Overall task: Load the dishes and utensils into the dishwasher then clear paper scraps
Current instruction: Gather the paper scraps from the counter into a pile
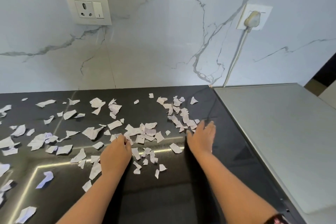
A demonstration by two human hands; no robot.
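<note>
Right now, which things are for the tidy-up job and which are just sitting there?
For the job: paper scraps scattered on the black counter; left hand, fingers curled among them; right hand, flat beside the right pile.
Just there: wall socket; plug and cord; grey appliance top.
</note>
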